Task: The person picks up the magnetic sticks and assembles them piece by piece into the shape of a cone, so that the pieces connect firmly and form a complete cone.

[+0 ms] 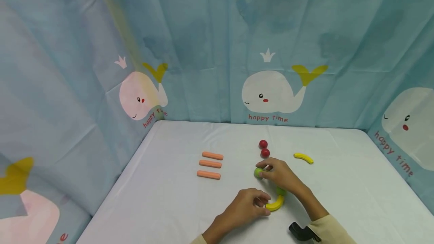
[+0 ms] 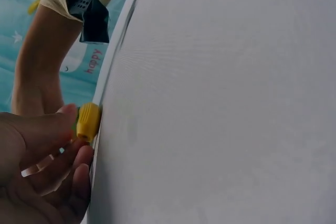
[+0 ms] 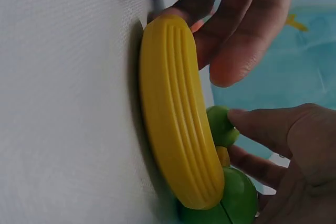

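Note:
My right hand [image 1: 281, 176] pinches a small green round toy fruit [image 1: 259, 173] between thumb and fingers, at the middle of the table. The right thumb lies against that fruit in the right wrist view. Closer to me a yellow toy banana [image 3: 178, 114] lies on the table, its far end by a second green round fruit [image 3: 239, 195]. My left hand [image 1: 245, 206] is at the banana's left end, fingers loosely bent and thumb apart from them. Whether a left finger touches the banana is hard to tell.
Three orange-pink sausages [image 1: 210, 163] lie in a column left of the hands. Beyond the right hand are two red round fruits [image 1: 265, 153]. A smaller yellow banana [image 1: 303, 158] lies to the right. A black device [image 1: 301, 232] sits at the right sleeve. Whale-print curtains surround the white table [image 1: 152, 199].

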Available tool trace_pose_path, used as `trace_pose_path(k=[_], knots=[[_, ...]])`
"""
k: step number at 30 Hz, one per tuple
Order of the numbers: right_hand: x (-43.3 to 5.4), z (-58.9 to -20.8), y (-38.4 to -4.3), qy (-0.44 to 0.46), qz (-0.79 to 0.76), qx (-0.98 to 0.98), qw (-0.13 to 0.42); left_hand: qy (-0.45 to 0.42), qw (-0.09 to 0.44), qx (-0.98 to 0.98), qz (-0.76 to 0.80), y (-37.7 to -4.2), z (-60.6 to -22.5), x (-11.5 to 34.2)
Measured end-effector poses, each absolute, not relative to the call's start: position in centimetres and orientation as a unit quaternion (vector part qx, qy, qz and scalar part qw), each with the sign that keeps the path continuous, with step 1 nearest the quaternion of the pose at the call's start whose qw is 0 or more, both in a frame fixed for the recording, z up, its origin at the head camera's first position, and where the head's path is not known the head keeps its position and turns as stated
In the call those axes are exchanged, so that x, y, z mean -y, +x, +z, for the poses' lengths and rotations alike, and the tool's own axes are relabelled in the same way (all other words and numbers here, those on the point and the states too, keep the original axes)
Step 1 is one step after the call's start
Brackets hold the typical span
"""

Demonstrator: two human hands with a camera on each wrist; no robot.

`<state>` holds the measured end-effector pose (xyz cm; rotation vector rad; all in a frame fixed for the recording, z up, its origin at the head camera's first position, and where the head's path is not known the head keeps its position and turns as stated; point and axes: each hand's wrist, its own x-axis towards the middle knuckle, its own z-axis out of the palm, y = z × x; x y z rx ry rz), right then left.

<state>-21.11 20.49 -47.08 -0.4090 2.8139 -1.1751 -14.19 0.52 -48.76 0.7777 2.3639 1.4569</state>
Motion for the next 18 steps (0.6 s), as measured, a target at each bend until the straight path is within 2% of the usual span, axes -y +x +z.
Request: trace_pose_path(k=[18], knots=[[-21.0, -46.8, -21.0, -0.093, -0.376, -0.921, 0.049, 0.256, 0.133, -0.852, 0.438, -15.2, -48.1, 0.9]])
